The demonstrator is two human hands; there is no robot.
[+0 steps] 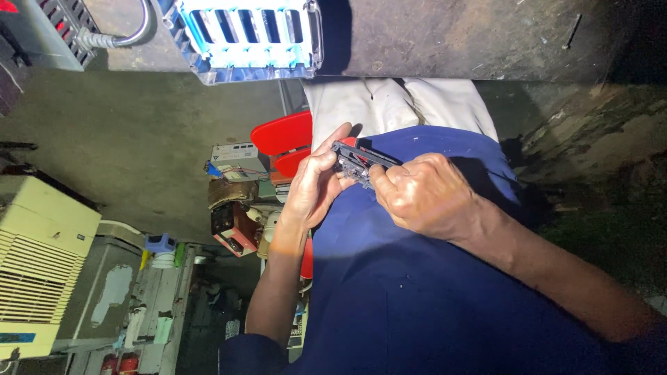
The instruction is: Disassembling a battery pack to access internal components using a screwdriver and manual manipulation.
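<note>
Cluttered repair workshop, old transformers [233, 201], stained concrete floor [139, 132]

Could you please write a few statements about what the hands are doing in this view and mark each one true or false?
1. Both hands hold one small dark flat part. True.
2. The left hand rests empty on the floor. False: its fingers curl around one end of the dark part.
3. The right hand grips the part from the other end. True.
4. The hands work over blue cloth. True.
5. The white and blue slotted crate sits between the two hands. False: it lies well away, at the top edge of the view.
6. The red plastic piece is held in the right hand. False: it lies beside the left hand, unheld.
</note>
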